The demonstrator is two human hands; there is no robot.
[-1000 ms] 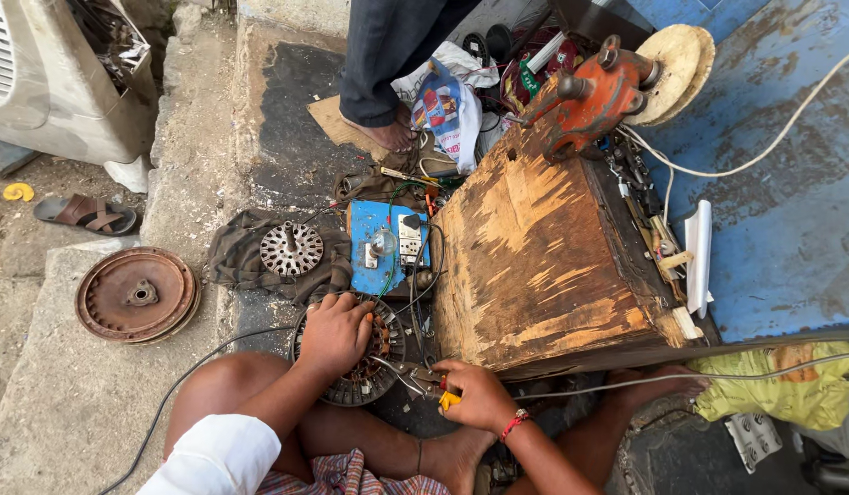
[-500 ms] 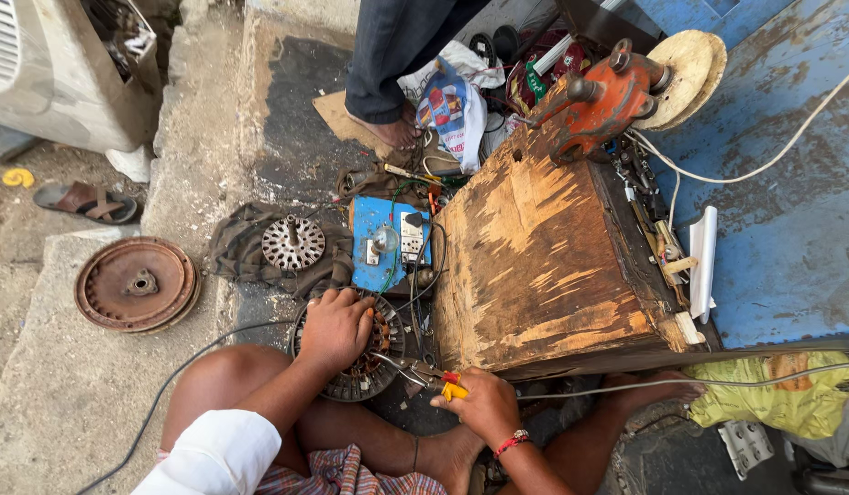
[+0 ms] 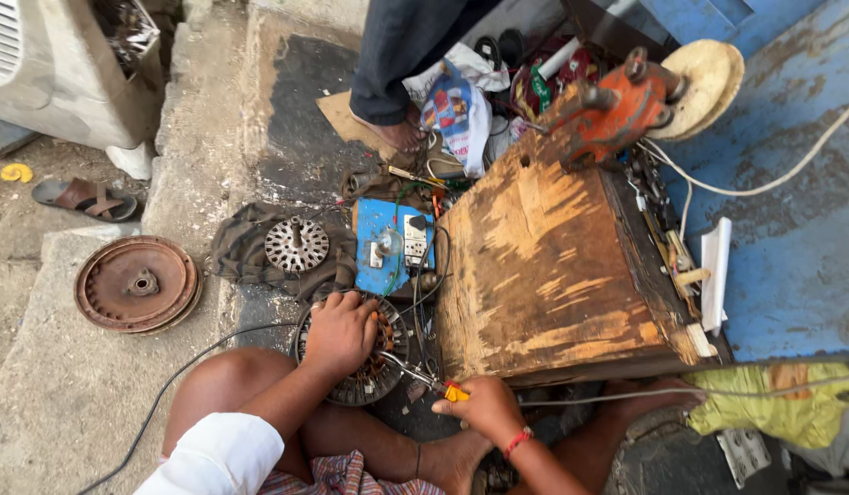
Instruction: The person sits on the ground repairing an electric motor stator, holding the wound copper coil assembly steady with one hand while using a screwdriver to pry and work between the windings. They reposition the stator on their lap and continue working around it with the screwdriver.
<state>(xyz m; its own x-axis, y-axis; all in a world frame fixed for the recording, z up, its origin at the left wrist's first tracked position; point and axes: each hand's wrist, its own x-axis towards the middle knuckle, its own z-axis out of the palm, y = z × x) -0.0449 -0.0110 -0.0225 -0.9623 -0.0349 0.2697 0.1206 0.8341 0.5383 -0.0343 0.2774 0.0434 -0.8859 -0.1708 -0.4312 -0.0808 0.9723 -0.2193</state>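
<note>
My left hand (image 3: pixel 340 332) presses down on a round motor stator (image 3: pixel 369 371) with copper windings that lies on the ground between my knees. My right hand (image 3: pixel 484 406) grips a yellow-handled tool (image 3: pixel 450 391) whose metal tip points at the stator's right edge. Just beyond the stator sits a blue switch board (image 3: pixel 388 246) with a socket and wires running from it. A finned metal rotor (image 3: pixel 296 245) rests on a dark cloth to the left of the board.
A worn wooden box (image 3: pixel 544 275) stands at the right with an orange winding machine (image 3: pixel 617 108) on its far end. A rusty round cover (image 3: pixel 136 284) lies left on the concrete. Another person's leg and foot (image 3: pixel 392 92) stand beyond the board, beside bags and clutter. A black cable (image 3: pixel 195 362) crosses the ground.
Both hands stay on the stator and the tool with only slight shifts. The view has tilted a little.
</note>
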